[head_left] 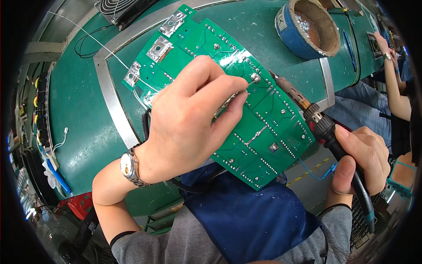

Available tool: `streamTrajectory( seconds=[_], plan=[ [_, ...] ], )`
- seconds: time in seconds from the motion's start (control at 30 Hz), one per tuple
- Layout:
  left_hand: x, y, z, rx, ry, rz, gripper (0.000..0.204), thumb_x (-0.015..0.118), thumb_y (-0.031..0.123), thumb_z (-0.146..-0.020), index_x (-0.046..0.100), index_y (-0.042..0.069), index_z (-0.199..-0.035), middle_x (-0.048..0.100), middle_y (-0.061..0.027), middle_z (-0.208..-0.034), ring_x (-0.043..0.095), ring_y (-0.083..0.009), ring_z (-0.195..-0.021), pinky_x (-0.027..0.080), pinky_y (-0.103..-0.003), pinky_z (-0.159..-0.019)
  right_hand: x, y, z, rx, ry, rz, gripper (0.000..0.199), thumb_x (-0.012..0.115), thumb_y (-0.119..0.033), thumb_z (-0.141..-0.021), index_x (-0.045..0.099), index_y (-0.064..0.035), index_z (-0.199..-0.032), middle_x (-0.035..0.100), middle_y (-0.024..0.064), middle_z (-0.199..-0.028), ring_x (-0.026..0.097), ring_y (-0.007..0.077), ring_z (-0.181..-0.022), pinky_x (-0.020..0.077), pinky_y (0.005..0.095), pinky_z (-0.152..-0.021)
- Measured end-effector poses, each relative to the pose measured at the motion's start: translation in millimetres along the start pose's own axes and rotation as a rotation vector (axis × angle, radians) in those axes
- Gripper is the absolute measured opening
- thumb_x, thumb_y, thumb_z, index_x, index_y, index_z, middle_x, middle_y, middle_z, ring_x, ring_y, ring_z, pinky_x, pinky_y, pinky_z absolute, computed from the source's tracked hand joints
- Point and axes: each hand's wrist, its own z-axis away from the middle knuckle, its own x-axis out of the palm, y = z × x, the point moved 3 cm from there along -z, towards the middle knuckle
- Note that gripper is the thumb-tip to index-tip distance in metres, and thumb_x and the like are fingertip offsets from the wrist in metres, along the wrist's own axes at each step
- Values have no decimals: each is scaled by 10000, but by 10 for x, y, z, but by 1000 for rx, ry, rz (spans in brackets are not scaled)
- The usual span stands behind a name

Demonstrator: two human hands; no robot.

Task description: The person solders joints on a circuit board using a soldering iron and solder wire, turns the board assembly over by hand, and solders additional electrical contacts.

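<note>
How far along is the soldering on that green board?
Done, it seems: many joints on the green circuit board already shine with solder. In hand: the left hand feeds thin solder wire toward a round joint, while the right hand grips the soldering iron, its tip just beside that joint. How many joints are left I cannot tell.

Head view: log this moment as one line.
left hand: feeds solder wire to circuit board | right hand: grips soldering iron, tip near joint | blue pot behind
</note>
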Motion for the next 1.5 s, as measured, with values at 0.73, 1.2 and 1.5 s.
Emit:
streamTrajectory(
  seconds=[0.73, 1.2, 1.5],
  plan=[
    [88, 161, 38, 29, -68, -43, 263, 771, -37, -764, 749, 72, -1002, 578, -23, -827, 544, -93, -638, 434, -234, -523, -152, -59, 153, -18, -131, 15, 250, 698, -120, -850, 700, 69, -1012, 631, 77, -665, 573, 163, -485, 443, 263, -421],
    [217, 177, 27, 46, -77, -45, 259, 776, -28, -767, 752, 74, -1004, 570, -17, -822, 550, -94, -634, 442, -237, -517, -2, -22, 215, -113, -87, 6, 273, 665, -152, -860, 686, 104, -952, 630, 100, -650, 567, 187, -467, 437, 278, -421],
    [176, 241, 48, 24, -90, -34, 275, 776, -33, -767, 752, 67, -1022, 570, -37, -838, 564, -108, -655, 455, -247, -538, -180, -40, 233, -31, -120, -8, 254, 674, -147, -866, 697, 82, -976, 622, 78, -659, 554, 168, -474, 418, 278, -421]
  ],
)
